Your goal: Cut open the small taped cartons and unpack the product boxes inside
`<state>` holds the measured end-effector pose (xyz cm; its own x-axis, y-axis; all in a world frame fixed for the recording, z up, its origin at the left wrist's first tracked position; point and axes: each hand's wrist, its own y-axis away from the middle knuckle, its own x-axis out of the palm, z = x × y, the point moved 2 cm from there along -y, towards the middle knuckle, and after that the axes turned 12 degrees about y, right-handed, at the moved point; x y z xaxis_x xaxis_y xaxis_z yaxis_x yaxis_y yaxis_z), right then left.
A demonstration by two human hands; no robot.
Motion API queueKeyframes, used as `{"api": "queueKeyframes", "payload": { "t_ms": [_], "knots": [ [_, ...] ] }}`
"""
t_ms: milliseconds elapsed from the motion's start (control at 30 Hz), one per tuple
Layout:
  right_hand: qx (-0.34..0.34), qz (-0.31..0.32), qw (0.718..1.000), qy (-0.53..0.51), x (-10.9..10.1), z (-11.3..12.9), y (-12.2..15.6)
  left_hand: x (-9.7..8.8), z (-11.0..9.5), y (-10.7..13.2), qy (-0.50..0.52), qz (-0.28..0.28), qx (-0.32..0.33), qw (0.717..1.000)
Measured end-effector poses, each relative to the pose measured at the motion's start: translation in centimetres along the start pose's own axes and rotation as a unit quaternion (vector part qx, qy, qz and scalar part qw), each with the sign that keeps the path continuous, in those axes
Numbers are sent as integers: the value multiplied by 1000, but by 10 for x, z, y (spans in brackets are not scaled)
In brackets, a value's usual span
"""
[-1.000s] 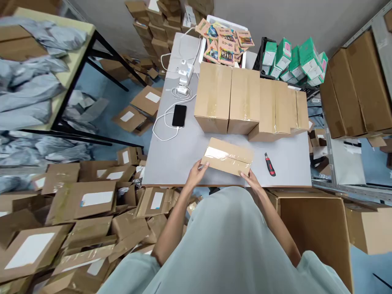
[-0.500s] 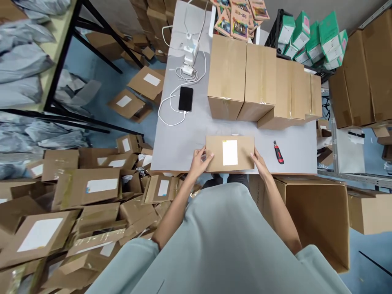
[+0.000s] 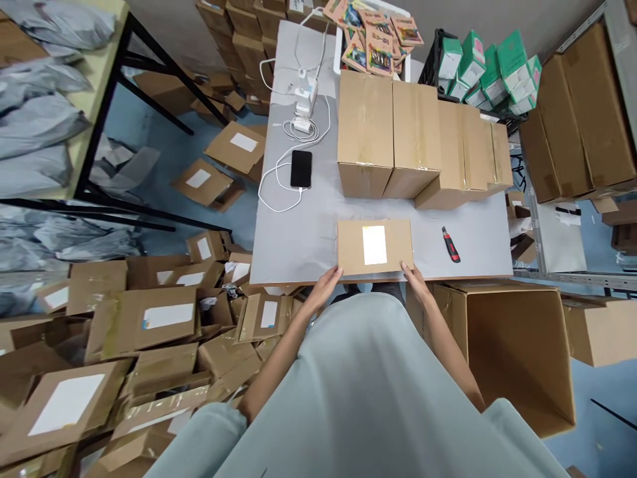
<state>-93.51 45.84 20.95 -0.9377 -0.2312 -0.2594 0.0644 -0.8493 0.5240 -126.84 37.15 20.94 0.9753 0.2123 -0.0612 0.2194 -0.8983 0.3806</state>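
A flat cardboard parcel (image 3: 353, 247) with a white label (image 3: 374, 244) on top lies on the grey table (image 3: 298, 232) near its front edge. My left hand (image 3: 326, 285) touches the parcel's near left corner, fingers loosely extended. At the near right corner rests my right hand (image 3: 414, 279), fingers also extended along the edge. Neither hand wraps around the parcel. A red and black utility knife (image 3: 450, 243) lies on the table to the right of the parcel.
Tall sealed cartons (image 3: 398, 139) stand behind the parcel. A black phone (image 3: 301, 168) on a white cable lies at the left. A large open carton (image 3: 512, 345) stands on the floor at my right. Several labelled parcels (image 3: 149, 318) are piled on the floor at my left.
The parcel was turned over from its taped side to its labelled side and laid flat on the table. Both hands slid from its sides to its near corners.
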Motion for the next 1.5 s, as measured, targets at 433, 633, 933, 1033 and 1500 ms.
{"api": "queueKeyframes", "payload": {
  "t_ms": [433, 633, 933, 1033, 1500],
  "knots": [
    [-82, -133, 988, 19, 64, -6, 40, 14, -11, 17, 70, -51, -7, 996],
    [-98, -151, 983, 30, 64, -6, 57, 13, -14, 15, 72, -64, 20, 995],
    [-164, -131, 975, 66, 23, 53, 28, -8, -53, -2, 91, -87, 130, 984],
    [-165, -90, 980, 71, 18, 61, 13, -13, -55, -14, 85, -83, 110, 987],
    [-18, -68, 998, -10, 31, -2, -36, -33, 3, -56, 150, -90, -39, 984]
  ]
}}
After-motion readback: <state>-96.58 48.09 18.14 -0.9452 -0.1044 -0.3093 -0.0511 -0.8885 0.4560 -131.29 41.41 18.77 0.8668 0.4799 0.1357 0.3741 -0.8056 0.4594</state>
